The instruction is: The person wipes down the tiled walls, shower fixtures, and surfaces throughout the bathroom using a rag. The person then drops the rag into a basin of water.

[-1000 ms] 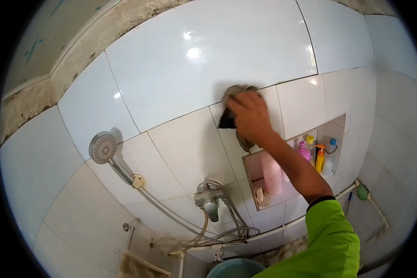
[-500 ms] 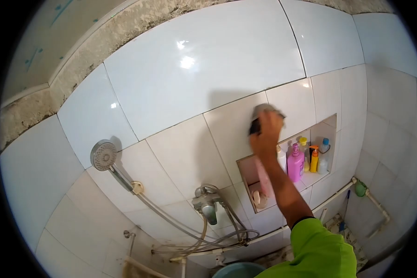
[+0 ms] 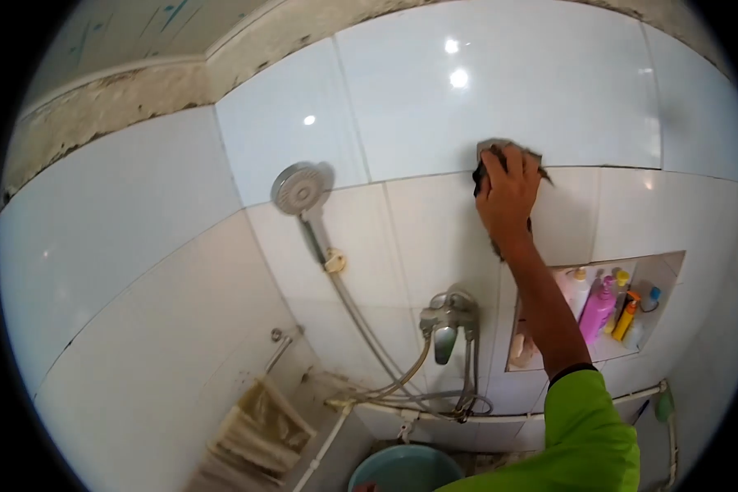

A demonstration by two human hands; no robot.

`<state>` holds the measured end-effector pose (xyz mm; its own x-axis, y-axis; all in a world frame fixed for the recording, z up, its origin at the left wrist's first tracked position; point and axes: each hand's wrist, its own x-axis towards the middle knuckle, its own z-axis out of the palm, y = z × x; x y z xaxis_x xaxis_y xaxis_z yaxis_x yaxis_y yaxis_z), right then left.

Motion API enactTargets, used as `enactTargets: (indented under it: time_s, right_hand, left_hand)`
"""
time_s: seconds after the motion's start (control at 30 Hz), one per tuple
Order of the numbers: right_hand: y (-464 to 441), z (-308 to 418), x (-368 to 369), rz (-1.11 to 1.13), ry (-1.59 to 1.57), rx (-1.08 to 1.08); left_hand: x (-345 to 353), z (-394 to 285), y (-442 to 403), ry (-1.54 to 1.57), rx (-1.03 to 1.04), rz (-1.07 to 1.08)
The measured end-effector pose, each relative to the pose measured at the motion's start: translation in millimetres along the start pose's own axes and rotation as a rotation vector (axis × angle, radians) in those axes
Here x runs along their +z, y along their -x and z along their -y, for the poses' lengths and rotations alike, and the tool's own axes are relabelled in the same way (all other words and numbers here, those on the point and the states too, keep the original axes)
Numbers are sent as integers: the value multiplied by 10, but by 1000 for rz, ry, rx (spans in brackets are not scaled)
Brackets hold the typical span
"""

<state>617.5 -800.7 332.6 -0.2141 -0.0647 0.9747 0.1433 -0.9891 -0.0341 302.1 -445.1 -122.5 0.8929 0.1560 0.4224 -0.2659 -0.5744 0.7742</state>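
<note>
My right hand is raised to the tiled wall, its fingers bent around a dark grey cloth. The cloth is pressed on the tile near the seam between the bluish upper tiles and the cream lower ones. A ragged edge of it sticks out to the right of the fingers, and part hangs behind the wrist. At the bottom edge, over the green basin, only a sliver of what looks like my left hand shows; its fingers are cut off from view.
A shower head hangs left of my arm, its hose looping down beside the mixer tap. To the right, a wall niche holds several bottles, including a pink pump bottle. A towel hangs at lower left.
The view has swung left and levelled, so the fittings sit further right. My right hand, still gripping the cloth, has moved up and left along the wall to the tile seam.
</note>
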Motion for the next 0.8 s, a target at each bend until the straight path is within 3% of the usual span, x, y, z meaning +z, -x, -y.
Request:
enactTargets:
  time_s: [0.1,0.3,0.43,0.53,0.67,0.73,0.8]
  right_hand:
    - [43,310,191,51,-65,-35]
    - [629,959,507,426,-347,-616]
    - [874,1035,458,576,-468,-684]
    - [734,958,370,599,-531,-688]
    - [247,773,342,380,-431,-355]
    - [-100,753,324,356,-397,-244]
    - [-383,862,394,280,-444,-247]
  left_hand:
    - [-31,-222,35,-9,-141,-97]
    - [-86,-191,31,-85,-229,16]
    - [-75,-375,77,-101,-365,9]
    - [-104,-486,128,-115,-409,-43]
    - [-83,-198,262,-131,-368,-140]
    - [-145,-164,231,-204,-586,-11]
    - [-89,29,228,-200,-515,-91]
